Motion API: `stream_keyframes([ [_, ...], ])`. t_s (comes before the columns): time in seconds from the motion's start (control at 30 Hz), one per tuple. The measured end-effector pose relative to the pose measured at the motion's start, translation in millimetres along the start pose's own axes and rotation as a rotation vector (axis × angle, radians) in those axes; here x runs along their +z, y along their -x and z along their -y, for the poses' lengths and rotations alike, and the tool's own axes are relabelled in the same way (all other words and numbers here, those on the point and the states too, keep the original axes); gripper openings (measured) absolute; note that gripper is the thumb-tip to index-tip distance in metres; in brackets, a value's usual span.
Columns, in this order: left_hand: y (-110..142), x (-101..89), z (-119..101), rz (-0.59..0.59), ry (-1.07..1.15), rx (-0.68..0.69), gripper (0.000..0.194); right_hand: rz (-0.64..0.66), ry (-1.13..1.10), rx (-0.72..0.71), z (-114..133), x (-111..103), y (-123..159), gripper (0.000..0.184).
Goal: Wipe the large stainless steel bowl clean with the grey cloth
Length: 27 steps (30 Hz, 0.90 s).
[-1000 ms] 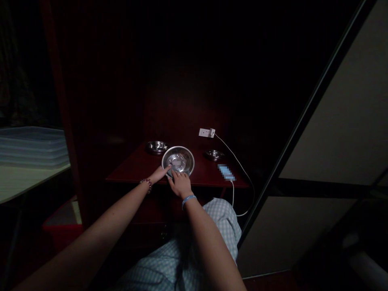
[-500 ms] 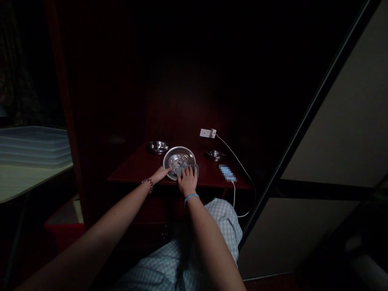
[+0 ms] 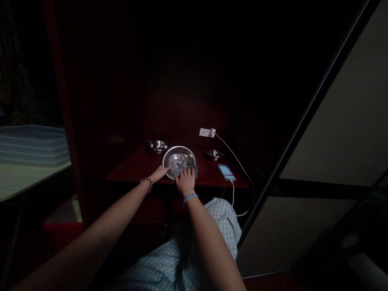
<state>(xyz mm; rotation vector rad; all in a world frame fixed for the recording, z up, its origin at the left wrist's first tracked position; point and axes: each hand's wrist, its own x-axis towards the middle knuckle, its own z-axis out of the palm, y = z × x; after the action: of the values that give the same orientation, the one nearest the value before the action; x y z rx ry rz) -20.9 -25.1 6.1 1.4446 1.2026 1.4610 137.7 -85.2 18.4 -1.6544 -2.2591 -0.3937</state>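
A shiny metal bowl (image 3: 179, 151) is tilted toward me over the front of the dark red desk (image 3: 130, 167). My left hand (image 3: 159, 174) grips its left rim, thumb inside and the other fingers hidden behind. A grey cloth (image 3: 194, 171) lies over the bowl's lower right rim. My right hand (image 3: 186, 182) presses on that cloth, fingers bent over it and holding it against the rim. Behind the bowl to the left stands a second metal bowl (image 3: 158, 146); a smaller metal bowl (image 3: 214, 155) is on the right.
A phone (image 3: 226, 172), blurred out, lies at the desk's right, its white cable (image 3: 239, 158) running to a wall socket (image 3: 205, 132). Stacked clear plastic trays (image 3: 33, 145) stand on a pale table (image 3: 36, 178) at left. A red bin (image 3: 63, 230) is below.
My right hand has moved with the cloth from the bowl's lower middle to its lower right rim. My left hand keeps its hold on the left rim.
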Motion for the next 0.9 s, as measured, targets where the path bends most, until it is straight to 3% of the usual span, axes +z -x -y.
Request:
stream_keyframes([
  [0.23,3.9,-1.5,-4.2,-0.012,-0.004,-0.004,0.046,0.043,-0.151,-0.119,6.2,-8.8,4.7,0.049],
  [0.5,3.3,-2.4,-5.5,-0.024,0.052,-0.041,0.052,0.06,-0.247,-0.273,5.0,-6.6,6.1,0.064],
  [0.77,0.9,-2.6,-1.8,-0.001,0.021,-0.008,0.055,0.061,-0.202,-0.268,4.3,-6.4,6.7,0.057],
  [0.9,-1.5,-3.2,6.6,0.029,-0.011,0.072,0.062,0.055,-0.161,-0.217,7.6,-6.6,7.5,0.057],
])
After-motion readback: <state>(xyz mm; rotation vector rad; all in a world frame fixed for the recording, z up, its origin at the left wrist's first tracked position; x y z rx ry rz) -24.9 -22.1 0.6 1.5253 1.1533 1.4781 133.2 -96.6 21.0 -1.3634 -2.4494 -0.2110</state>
